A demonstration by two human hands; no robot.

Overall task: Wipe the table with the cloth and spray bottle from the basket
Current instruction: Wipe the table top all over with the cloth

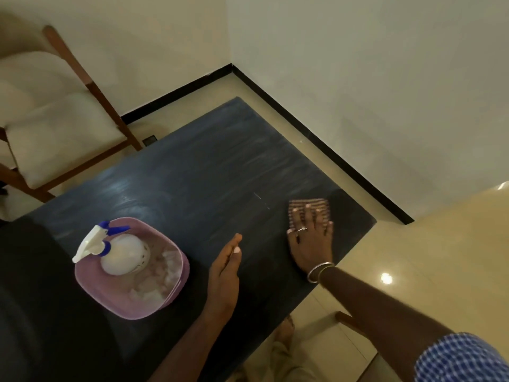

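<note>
Wiping stage: right hand [309, 239] presses flat, fingers spread, on the striped cloth [308, 209] at the table's [192, 166] 3 o'clock; left hand [224, 274] open, empty. Next probably sweeping toward the spray bottle [118, 250] in the pink basket [170, 295] at 8.

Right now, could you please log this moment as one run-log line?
phase: wiping | right hand: flat on cloth | left hand: empty | spray bottle: in basket

Table [192, 172]: dark top, smooth, low sheen, faint pale streaks across it. Cloth [309, 209]: woven fabric, striped, matt. Basket [121, 304]: pink plastic, smooth, dull finish. Bottle [124, 253]: white plastic, slightly glossy, with a blue-and-white plastic trigger. Chair [82, 70]: brown wooden frame, pale fabric cushions. Floor [440, 244]: cream tiles, glossy, reflecting lamps. Bangles [319, 271]: shiny metal. Sleeve [462, 359]: checked cloth.
</note>
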